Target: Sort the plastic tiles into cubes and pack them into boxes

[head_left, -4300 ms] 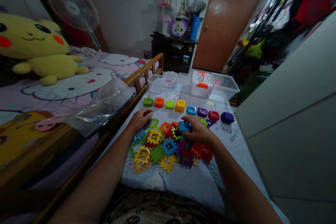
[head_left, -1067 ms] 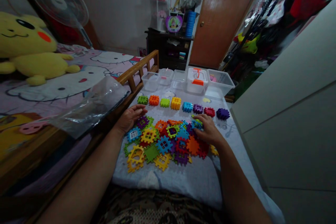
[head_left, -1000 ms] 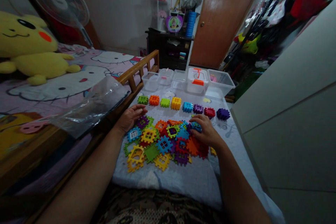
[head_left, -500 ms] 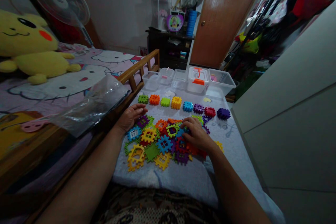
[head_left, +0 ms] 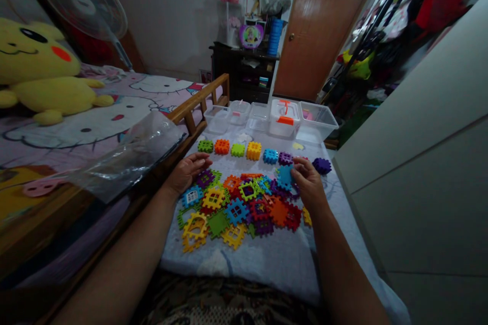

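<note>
1. Since half a second ago our right hand point(head_left: 310, 185) has lifted off the middle of the pile point(head_left: 232, 205) and drawn back to the pile's far right corner, bringing a blue tile point(head_left: 285, 175) up with it. Our left hand point(head_left: 186, 170) has stayed where it was.
2. We see the blue tile raised just above the pile's far right corner. It stands nearly on edge and a little tilted, with its flat face turned toward us. It is square with notched sides, so no long axis stands out.
3. Our right fingers are pinched narrowly on the tile's right edge, with the thumb on the near face.
4. Our left hand lies palm down on the pile's far left corner. Its fingers are loosely spread over a purple tile point(head_left: 205, 179) and grip nothing.
5. Flat tiles of many colours overlap one another across the pile, which is wider left to right than front to back.
6. Beyond the pile a row of cubes point(head_left: 253, 150) runs left to right. Only a narrow strip of cloth point(head_left: 267, 264) separates the two, and the blue tile sits just short of the row.
7. Farther beyond the pile, clear boxes point(head_left: 259, 114) line the cloth's far edge.
8. On the pile's near side the cloth lies bare up to its edge, which is the widest open room.
9. To the pile's right, a bare strip of cloth runs to a pale wardrobe panel point(head_left: 412, 162).
10. To the pile's left, the bed rail point(head_left: 194, 104) and a plastic bag point(head_left: 133, 155) stand close, leaving little room there.
</note>
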Demonstrator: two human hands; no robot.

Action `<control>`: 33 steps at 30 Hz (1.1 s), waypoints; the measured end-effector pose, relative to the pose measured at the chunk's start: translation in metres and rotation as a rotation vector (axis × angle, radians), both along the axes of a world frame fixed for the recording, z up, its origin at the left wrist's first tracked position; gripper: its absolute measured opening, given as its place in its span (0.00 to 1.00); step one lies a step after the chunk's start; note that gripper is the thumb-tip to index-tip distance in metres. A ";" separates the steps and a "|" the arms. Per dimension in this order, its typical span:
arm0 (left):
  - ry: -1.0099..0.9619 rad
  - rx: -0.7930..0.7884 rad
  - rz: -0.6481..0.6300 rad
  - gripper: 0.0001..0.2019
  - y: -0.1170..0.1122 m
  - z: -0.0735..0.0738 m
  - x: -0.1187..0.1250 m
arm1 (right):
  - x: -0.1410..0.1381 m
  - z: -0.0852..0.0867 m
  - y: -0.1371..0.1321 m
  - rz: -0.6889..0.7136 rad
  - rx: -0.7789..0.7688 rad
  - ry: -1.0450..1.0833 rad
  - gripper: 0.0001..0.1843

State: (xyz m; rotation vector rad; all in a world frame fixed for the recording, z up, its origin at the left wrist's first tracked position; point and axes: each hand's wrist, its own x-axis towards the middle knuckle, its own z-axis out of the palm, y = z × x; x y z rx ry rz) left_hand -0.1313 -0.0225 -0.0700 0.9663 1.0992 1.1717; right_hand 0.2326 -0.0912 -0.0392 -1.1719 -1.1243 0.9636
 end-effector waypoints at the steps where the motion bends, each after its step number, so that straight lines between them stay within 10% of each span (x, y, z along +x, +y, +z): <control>1: 0.001 0.003 -0.006 0.24 0.000 0.000 0.000 | 0.006 -0.001 0.002 -0.059 -0.010 -0.014 0.20; 17: 0.034 0.008 -0.009 0.24 0.002 -0.003 -0.003 | 0.015 -0.025 0.006 -0.207 -0.132 -0.820 0.15; 33: 0.023 0.002 0.004 0.25 0.000 -0.002 -0.002 | 0.030 -0.023 -0.004 0.158 -0.071 -1.067 0.32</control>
